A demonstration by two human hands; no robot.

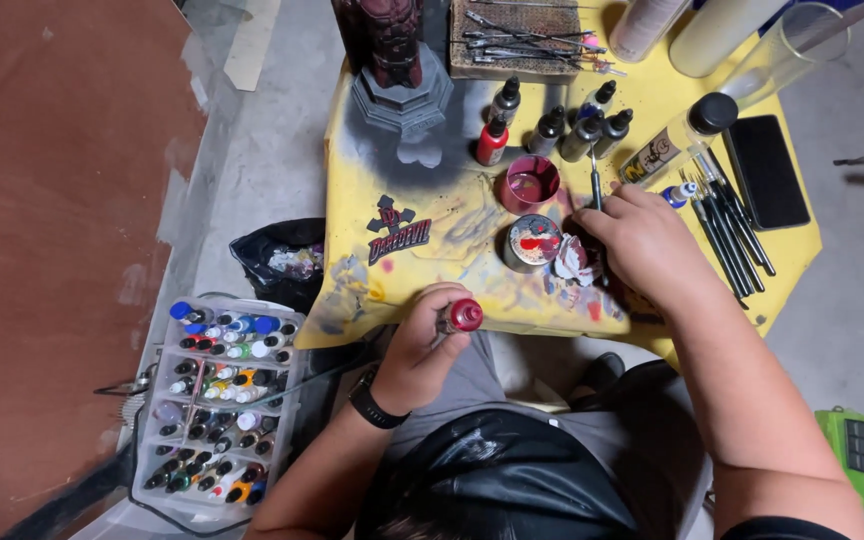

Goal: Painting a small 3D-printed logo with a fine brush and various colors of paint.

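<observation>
My left hand (420,345) holds a small red object with a round top (465,315) at the near edge of the yellow, paint-stained table (422,250). My right hand (642,235) grips a thin paintbrush (595,180) upright, its lower end over a paint-smeared patch of the table (570,262). A round palette lid with red and white paint (532,242) sits just left of that hand. A pink-red cup (529,182) stands behind it.
Several small paint bottles (552,125) line the table's middle. A dark figure on a grey base (400,70) stands at the back left. Brushes (727,225) and a black phone (767,170) lie at the right. A clear bin of paint bottles (217,400) sits on the floor, left.
</observation>
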